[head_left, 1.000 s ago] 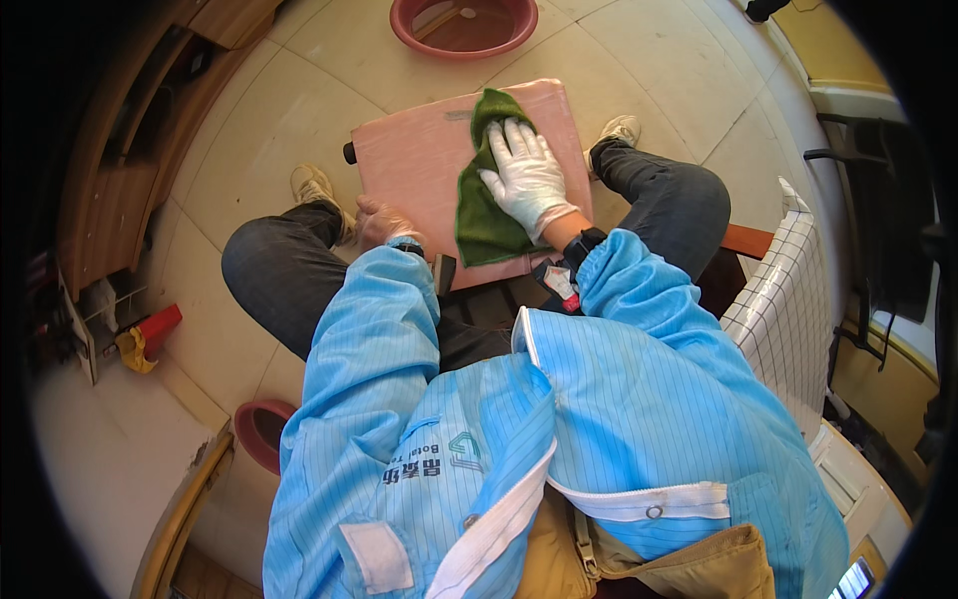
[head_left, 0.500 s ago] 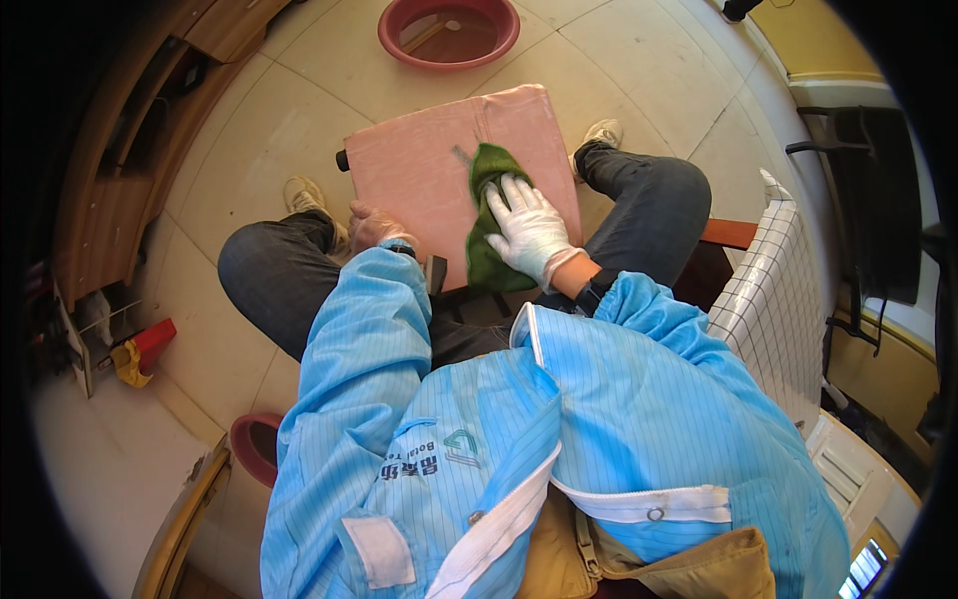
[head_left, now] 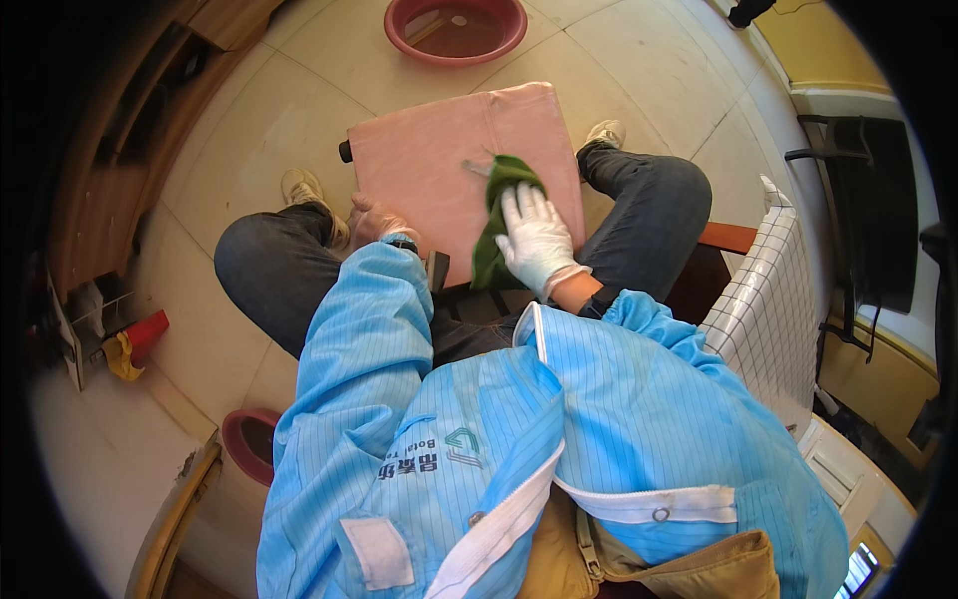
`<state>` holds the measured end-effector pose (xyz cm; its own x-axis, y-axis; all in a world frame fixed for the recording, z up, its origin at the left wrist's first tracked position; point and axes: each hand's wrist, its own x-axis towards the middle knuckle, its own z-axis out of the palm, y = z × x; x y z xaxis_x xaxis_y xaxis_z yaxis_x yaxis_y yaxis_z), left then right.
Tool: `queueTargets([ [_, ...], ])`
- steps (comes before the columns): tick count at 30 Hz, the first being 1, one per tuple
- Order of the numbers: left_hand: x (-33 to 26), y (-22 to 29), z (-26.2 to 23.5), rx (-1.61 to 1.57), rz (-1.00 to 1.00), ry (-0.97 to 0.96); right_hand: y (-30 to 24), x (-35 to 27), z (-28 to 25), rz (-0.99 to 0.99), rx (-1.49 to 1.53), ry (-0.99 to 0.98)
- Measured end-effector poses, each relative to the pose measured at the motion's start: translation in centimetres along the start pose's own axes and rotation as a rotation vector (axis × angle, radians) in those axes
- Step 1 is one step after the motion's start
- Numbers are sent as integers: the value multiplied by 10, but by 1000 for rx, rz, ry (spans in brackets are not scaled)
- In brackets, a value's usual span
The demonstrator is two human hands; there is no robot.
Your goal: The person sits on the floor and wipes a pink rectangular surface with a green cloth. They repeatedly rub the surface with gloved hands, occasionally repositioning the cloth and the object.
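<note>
Between my knees is a pink fabric-covered panel (head_left: 429, 170), wide and flat, with a dark round piece at its far left corner. I cannot tell what kind of object it is. My left hand (head_left: 377, 220), in a thin clear glove, is closed on its near left edge. A rumpled green cloth (head_left: 491, 258) lies on the right part of the pink surface. Over the cloth, my white-gloved right hand (head_left: 537, 236) rests flat, fingers stretched away from me. A small grey mark (head_left: 479, 168) shows just left of the cloth's far end.
Beyond the panel, a red basin (head_left: 455, 30) holding water stands on the tiled floor (head_left: 289, 110). Another red basin (head_left: 249, 444) is at my left side. Wooden cabinets (head_left: 110, 215) line the left; a grid-patterned white cover (head_left: 763, 319) hangs close on my right.
My right hand has shifted a little toward me and to the right. The cloth's far end has moved the same way and looks narrower. My left hand stays on the edge.
</note>
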<state>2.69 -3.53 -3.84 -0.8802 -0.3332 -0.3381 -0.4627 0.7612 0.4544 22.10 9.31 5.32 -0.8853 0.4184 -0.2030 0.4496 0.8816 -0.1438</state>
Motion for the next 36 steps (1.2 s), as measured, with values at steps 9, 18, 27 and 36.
queueTargets([
  [9,-10,10,-12,5,-62,-97,12,32,16,106,-63,158],
  [18,-3,6,-3,50,-19,-29,32,85,21,79,-92,210],
  [27,-9,11,-12,40,-58,-49,56,144,1,-13,-166,180],
  [36,-10,13,-7,161,-4,103,64,169,-14,-43,-255,89],
])
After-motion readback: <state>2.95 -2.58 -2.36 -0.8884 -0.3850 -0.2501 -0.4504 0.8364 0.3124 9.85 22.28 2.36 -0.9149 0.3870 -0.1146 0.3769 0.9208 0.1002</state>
